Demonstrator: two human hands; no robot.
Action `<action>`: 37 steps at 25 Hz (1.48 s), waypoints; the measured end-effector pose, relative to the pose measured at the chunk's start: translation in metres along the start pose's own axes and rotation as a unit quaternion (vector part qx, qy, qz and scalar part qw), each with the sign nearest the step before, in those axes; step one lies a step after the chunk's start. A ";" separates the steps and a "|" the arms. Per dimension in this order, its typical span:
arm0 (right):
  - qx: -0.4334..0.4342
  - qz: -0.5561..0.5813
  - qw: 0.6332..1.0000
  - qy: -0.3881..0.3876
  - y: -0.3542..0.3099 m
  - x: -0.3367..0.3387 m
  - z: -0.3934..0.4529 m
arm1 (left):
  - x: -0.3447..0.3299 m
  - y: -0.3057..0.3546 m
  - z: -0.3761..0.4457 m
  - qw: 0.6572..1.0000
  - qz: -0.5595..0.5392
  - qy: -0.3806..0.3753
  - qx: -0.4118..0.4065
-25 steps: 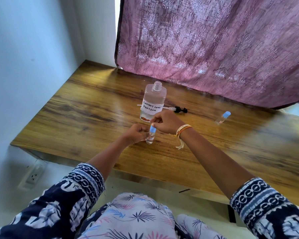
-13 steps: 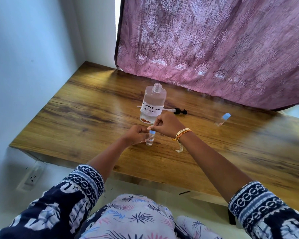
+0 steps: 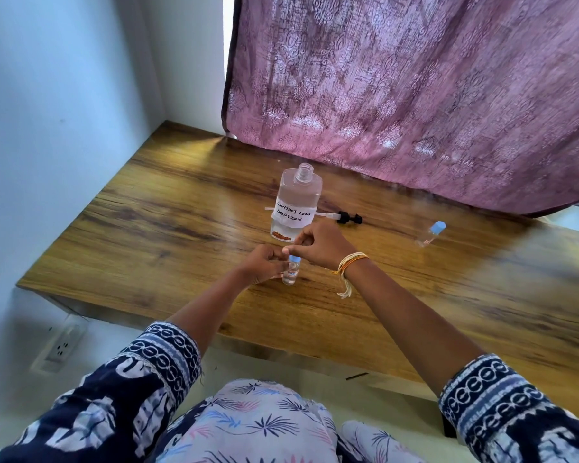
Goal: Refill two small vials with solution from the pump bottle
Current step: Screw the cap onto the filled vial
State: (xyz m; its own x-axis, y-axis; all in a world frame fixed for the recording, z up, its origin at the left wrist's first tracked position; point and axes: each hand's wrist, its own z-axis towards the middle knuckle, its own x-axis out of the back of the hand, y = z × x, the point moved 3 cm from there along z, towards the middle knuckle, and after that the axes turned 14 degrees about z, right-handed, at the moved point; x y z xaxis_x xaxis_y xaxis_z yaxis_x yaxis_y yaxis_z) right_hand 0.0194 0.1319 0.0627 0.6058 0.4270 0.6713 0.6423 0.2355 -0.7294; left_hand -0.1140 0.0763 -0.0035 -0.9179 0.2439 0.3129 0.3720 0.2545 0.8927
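A small vial stood upright on the wooden table, just in front of the pump bottle. The left hand gripped the vial's clear body from the left side, fingers curled round it. The right hand pinched the vial's blue cap from above, thumb and fingertips closed on it; only a sliver of the cap showed under the fingers, so whether it was seated fully on the vial could not be told. The liquid level in the vial was too small to read.

The pump bottle stood open-necked, with a handwritten label reading "CONTACT LENS SOLUTION". Its lower right corner was hidden behind the right hand. The pump head lay on its side on the table behind the bottle, black top to the right, its white dip tube passing behind the bottle and emerging at the left.

A second vial with a blue cap lay tilted on the table, well apart to the right; its contents could not be made out.

A purple curtain hung behind the table, covering its far edge. A thread bracelet circled the right wrist. A wall socket was blurred at lower left.
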 end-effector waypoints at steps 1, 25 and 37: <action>-0.004 0.007 1.000 -0.022 0.000 -0.002 0.000 | 0.000 0.001 -0.001 1.000 -0.005 -0.002 0.000; -0.021 0.071 0.997 -0.013 0.007 -0.003 0.000 | 0.000 -0.001 0.012 0.974 0.201 0.085 -0.054; -0.003 0.026 0.999 0.047 0.024 0.025 -0.005 | -0.003 0.009 0.025 0.985 0.138 0.084 -0.052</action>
State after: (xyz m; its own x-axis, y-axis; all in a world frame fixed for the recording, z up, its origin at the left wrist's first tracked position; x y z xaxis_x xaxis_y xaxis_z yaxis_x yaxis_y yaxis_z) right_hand 0.0527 0.1439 0.0627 0.6794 0.3549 0.6422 0.6117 0.2094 -0.7629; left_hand -0.1040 0.1008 -0.0044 -0.7966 0.1300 0.5904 0.6029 0.0998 0.7915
